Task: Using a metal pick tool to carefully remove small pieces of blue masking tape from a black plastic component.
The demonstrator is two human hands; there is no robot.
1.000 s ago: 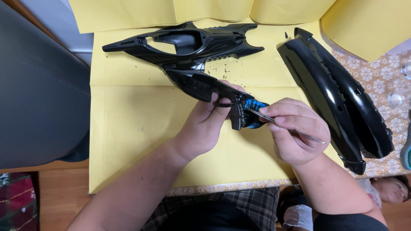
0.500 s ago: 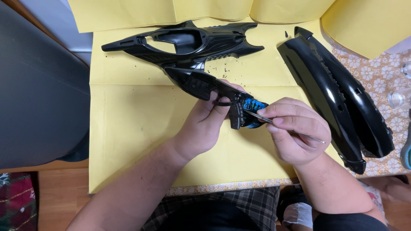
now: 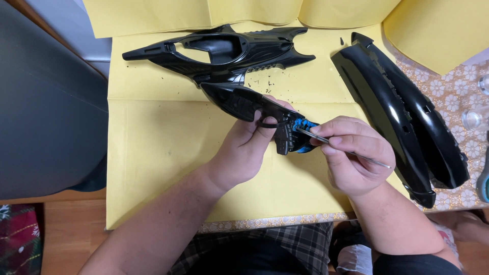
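My left hand grips a black plastic part with a pointed end and a blue-marked end, held just above the yellow sheet. My right hand pinches a thin metal tool like a pen. The tool's tip rests against the blue end of the part. Both hands meet over the middle of the sheet.
A long black frame piece with openings lies at the back of the sheet. Two long curved black shells lie at the right, partly on a flowered cloth. A dark grey surface fills the left side. Small dark specks dot the sheet.
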